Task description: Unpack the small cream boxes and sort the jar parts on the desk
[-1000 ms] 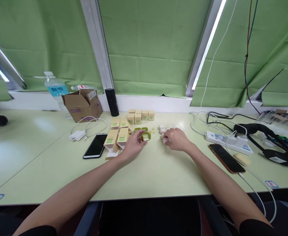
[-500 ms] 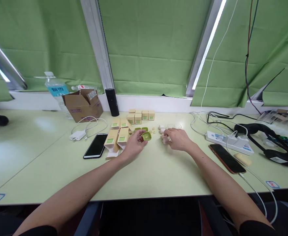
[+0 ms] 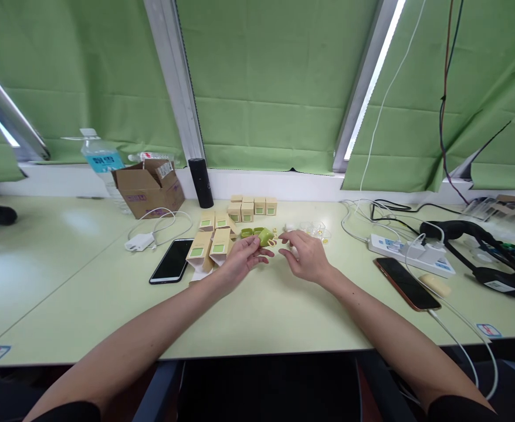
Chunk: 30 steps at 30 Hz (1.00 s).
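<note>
Between the fingers of my left hand [image 3: 242, 258] is a small green square cup [image 3: 264, 237], tilted so its rounded outside shows. A small tan loop-shaped piece [image 3: 272, 242] sits at the cup's right side, close to my left fingertips. My right hand [image 3: 305, 253] is just right of the cup, thumb and forefinger apart, with nothing visible between them. Two more green cups [image 3: 247, 232] stand behind my left hand. Tiny tan pieces [image 3: 275, 231] lie behind the held cup. Clear little cups [image 3: 315, 228] stand beyond my right hand, beside a whitish piece [image 3: 289, 227].
Open card boxes [image 3: 199, 249] lie left of my left hand, by a black phone [image 3: 172, 261]. Small closed boxes [image 3: 247, 211] are stacked behind. A power strip [image 3: 409, 255], another phone [image 3: 407, 283] and a black headset [image 3: 481, 258] are on the right.
My left hand has tipped the green cup over, turning its opening out of sight. My right hand has come left from the whitish pieces toward the cup, its fingers now apart.
</note>
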Motion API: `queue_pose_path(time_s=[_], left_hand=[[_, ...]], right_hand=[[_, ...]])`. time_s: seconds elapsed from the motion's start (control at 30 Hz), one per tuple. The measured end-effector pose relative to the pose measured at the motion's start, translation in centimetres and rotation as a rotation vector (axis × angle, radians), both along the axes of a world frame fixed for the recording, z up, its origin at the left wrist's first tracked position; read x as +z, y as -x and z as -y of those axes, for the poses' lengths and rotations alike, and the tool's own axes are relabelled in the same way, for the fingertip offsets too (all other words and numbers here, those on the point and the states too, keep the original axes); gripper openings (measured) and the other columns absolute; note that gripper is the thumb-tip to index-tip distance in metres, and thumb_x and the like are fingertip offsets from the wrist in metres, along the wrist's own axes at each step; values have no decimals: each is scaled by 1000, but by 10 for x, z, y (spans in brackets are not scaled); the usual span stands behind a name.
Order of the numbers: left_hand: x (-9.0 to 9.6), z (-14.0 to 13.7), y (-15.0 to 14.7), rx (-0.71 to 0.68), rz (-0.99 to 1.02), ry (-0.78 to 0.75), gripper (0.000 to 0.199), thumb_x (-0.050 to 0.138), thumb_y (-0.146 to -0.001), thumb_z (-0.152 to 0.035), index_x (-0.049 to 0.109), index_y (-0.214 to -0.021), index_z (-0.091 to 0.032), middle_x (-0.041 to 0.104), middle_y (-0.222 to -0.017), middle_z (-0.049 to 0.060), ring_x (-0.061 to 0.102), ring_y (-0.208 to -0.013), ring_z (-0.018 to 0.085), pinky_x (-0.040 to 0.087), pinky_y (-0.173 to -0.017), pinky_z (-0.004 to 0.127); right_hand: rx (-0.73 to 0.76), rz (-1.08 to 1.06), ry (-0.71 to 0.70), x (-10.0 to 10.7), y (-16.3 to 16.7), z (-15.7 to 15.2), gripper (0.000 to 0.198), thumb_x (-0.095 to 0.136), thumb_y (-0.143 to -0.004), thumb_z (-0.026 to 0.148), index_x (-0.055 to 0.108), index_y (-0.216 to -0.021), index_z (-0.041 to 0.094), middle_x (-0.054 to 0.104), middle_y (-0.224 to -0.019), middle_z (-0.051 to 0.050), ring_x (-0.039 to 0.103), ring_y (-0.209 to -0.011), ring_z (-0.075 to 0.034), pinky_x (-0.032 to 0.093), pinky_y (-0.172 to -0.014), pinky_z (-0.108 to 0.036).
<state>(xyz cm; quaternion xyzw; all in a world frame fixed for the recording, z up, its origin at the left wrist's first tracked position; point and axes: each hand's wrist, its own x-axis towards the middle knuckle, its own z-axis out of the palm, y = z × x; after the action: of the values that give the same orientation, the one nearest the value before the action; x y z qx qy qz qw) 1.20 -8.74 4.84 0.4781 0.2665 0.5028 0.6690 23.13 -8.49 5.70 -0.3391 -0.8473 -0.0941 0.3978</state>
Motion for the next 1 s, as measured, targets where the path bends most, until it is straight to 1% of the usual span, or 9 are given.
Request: queue_pose_path(time_s=[0.13, 0.2, 0.37, 0.43, 0.53, 0.63, 0.73, 0.9, 1.0], left_hand=[[-1, 0, -1, -28, -9, -33, 44, 78, -87, -51, 72, -107, -13, 74, -111, 14, 74, -91, 21, 58, -76, 31], [-3, 1, -2, 17, -66, -85, 45, 78, -87, -50, 71, -112, -14, 74, -109, 13, 73, -93, 22, 58, -79, 33], [-6, 5, -3, 232, -276, -400, 46, 85, -80, -32, 68, -121, -19, 68, -128, 13, 67, -113, 26, 55, -97, 41], [-7, 6, -4, 270, -338, -506, 44, 81, -82, -28, 67, -123, -21, 67, -130, 12, 65, -116, 26, 52, -100, 42], [-7, 8, -3, 320, -465, -627, 42, 78, -85, -26, 68, -125, -24, 69, -123, 10, 63, -105, 23, 52, -95, 41], [-8, 9, -2, 345, -536, -703, 40, 76, -87, -29, 68, -126, -26, 69, -119, 8, 60, -98, 21, 53, -91, 40], [-9, 9, -2, 340, -516, -708, 40, 75, -88, -32, 67, -127, -26, 68, -122, 9, 60, -101, 22, 52, -92, 40], [-10, 10, -3, 327, -410, -575, 54, 80, -85, -36, 60, -134, -26, 65, -130, 12, 58, -105, 23, 47, -98, 40], [-7, 13, -3, 306, -348, -563, 56, 82, -83, -39, 59, -132, -25, 65, -128, 12, 58, -108, 24, 46, -99, 39]], right_hand=[[40, -110, 37, -4, 11, 8, 22, 60, -97, 27, 59, -118, 22, 73, -95, -5, 65, -78, -20, 47, -64, -32], [50, -179, 73, -4, 12, 8, 24, 59, -97, 28, 58, -120, 23, 72, -95, -5, 65, -76, -19, 49, -62, -32], [99, -361, 208, 0, 10, 8, 27, 58, -98, 27, 56, -124, 24, 69, -98, -5, 64, -75, -17, 50, -54, -28], [149, -377, 191, 2, 10, 9, 25, 57, -98, 25, 57, -123, 25, 68, -104, -7, 65, -80, -18, 53, -56, -29], [231, -318, 137, 2, 13, 12, 27, 56, -98, 24, 59, -124, 26, 66, -118, -11, 67, -96, -21, 59, -63, -32], [267, -222, 118, -1, 15, 13, 35, 58, -98, 24, 58, -133, 27, 64, -127, -12, 65, -113, -26, 62, -69, -35], [289, -186, 104, -4, 15, 11, 44, 61, -97, 26, 54, -141, 28, 64, -131, -14, 63, -119, -28, 63, -74, -39], [309, -188, 80, -6, 15, 7, 49, 63, -97, 23, 50, -144, 28, 68, -124, -13, 66, -111, -28, 64, -79, -42], [286, -239, 125, -5, 15, 8, 54, 64, -95, 22, 49, -146, 29, 68, -125, -12, 66, -112, -27, 64, -85, -45]])
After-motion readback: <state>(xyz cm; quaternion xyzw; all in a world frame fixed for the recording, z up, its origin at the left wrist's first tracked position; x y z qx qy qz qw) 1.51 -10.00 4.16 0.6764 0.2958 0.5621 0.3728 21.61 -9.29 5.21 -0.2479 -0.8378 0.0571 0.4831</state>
